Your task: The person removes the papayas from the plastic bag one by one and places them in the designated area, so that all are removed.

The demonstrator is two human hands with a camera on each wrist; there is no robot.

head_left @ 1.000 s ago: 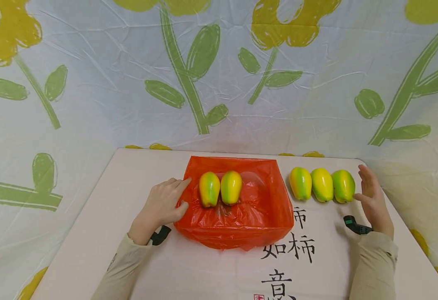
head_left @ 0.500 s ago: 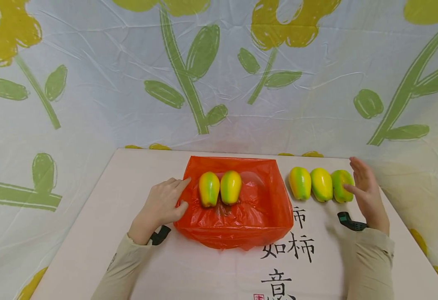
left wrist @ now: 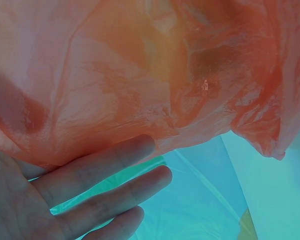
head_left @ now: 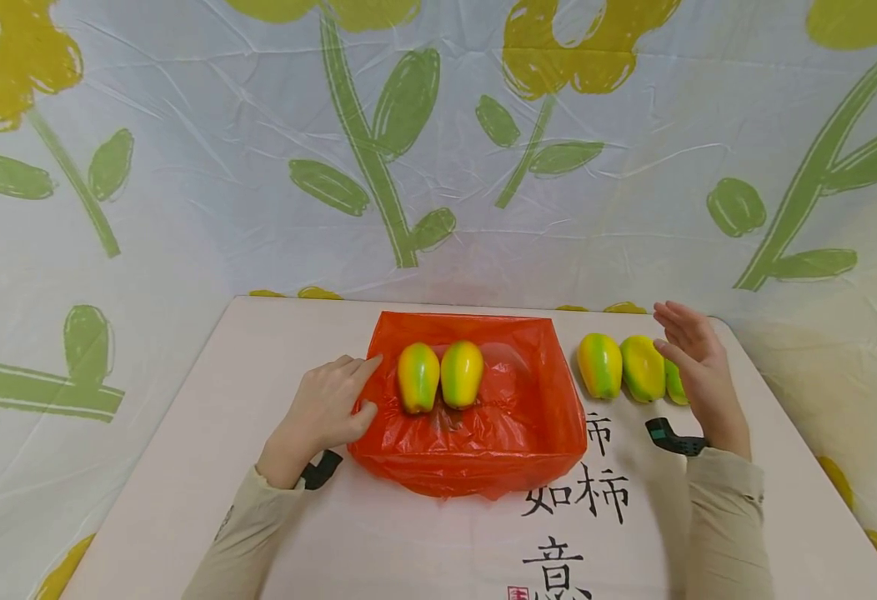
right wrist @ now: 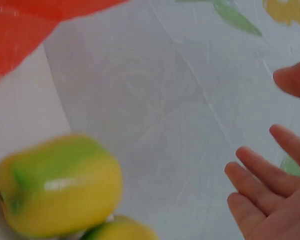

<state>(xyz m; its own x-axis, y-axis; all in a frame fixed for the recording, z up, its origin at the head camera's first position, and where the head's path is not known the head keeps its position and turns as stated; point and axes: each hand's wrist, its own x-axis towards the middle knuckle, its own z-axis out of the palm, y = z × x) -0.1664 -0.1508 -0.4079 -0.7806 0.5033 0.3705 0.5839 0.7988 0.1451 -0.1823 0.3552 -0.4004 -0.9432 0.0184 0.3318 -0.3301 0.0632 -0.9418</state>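
A red plastic bag (head_left: 468, 475) stands wide-mouthed on the table, like a shallow box. Two yellow-green mango-like fruits (head_left: 419, 379) lie side by side inside it. My left hand (head_left: 326, 408) rests at the bag's left rim, thumb and index finger spread apart. In the left wrist view its straight fingers (left wrist: 125, 197) lie along the outside of the plastic; part of the hand is hidden. My right hand (head_left: 701, 375) hovers with fingers extended and nothing in it. It partly hides the rightmost of three similar fruits; the left one (head_left: 599, 367) and middle one (head_left: 643, 369) show fully.
The pale table (head_left: 206, 442) bears black brush-written characters (head_left: 577, 496) right of and below the bag. A white curtain (head_left: 243, 233) printed with yellow flowers and green leaves surrounds the table at the back and sides.
My right hand has moved left from beside the row of fruits to in front of the rightmost one, now covering most of it. The left hand, bag and fruits stay put.
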